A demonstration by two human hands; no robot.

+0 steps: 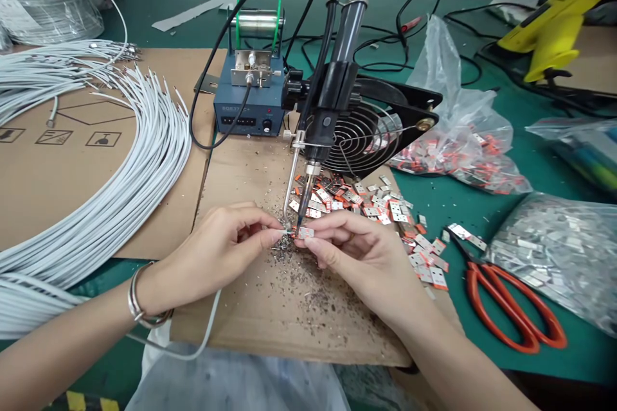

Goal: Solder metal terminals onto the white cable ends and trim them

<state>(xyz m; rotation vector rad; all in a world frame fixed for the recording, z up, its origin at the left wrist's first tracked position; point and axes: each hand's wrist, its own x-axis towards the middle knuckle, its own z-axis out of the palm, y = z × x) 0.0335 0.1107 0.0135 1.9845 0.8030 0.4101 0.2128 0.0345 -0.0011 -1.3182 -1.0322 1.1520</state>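
Observation:
My left hand (pixel 231 244) pinches the end of a white cable (pixel 212 321), whose length loops down below the wrist. Between the fingertips of my right hand (pixel 357 250) is a small USB connector (pixel 305 232) with a metal shell. The cable end and the connector meet under the tip of a soldering iron (pixel 301 209), which is clamped upright above them. A thin metal feed tube (pixel 291 183) comes down beside the tip. Whether the wires touch the connector is too small to tell.
Loose connectors (pixel 400 209) lie behind and right of my right hand, near a round fan (pixel 347 138). Orange-handled scissors (pixel 511 302) and bags of parts (pixel 559 250) are at right. A solder feeder (pixel 248 103) stands behind; coiled white cables (pixel 159 160) lie left.

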